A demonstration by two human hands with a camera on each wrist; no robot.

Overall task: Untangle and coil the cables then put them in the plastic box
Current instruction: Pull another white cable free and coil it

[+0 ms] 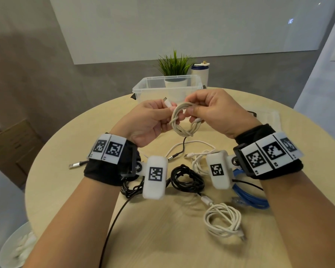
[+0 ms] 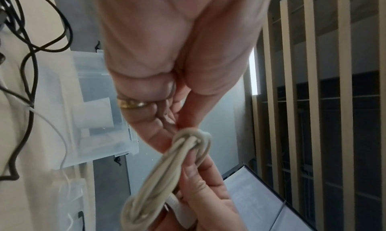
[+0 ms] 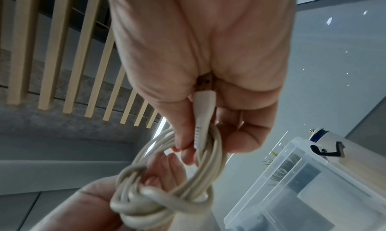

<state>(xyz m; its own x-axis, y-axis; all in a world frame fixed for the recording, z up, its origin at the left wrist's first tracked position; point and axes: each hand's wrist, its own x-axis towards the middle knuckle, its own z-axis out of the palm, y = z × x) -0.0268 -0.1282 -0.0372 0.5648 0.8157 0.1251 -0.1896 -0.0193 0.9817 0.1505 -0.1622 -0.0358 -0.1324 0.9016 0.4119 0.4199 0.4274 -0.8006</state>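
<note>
Both forearms reached forward, wrists raised above the tabletop (image 1: 162, 238) and close together. The left hand (image 1: 145, 120) and right hand (image 1: 217, 111) faced each other, fingers curled, each pinching the coiled beige cable (image 1: 182, 120) between them.

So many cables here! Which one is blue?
The blue cable lying on the table under the right hand's wrist. The others are black or white, and the held cable is beige.
</note>
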